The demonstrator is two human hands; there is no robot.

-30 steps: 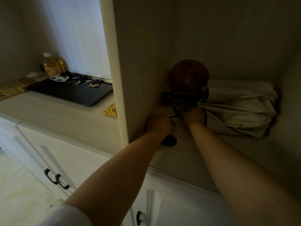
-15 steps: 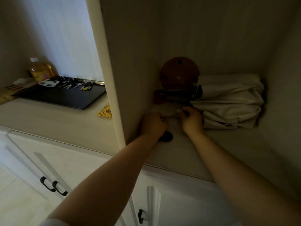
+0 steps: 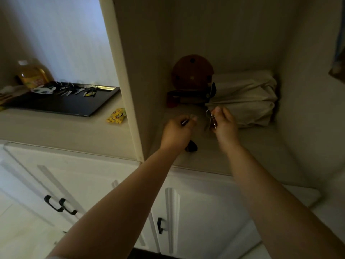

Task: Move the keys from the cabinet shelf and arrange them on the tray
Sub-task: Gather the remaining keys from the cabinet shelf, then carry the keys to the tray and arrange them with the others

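Inside a dim cream cabinet shelf, a person's right hand pinches a ringed bunch of keys; the left hand grips another small metal key.

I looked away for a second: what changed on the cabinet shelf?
Both hands rose off the shelf: the right hand now dangles a key ring, the left hand pinches a small key. The black fob, cloth bag and tray stayed put.

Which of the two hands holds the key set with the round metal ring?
The right hand holds it: the key ring shows beside its fingertips, keys dangling below. The left hand pinches only a small metal piece.
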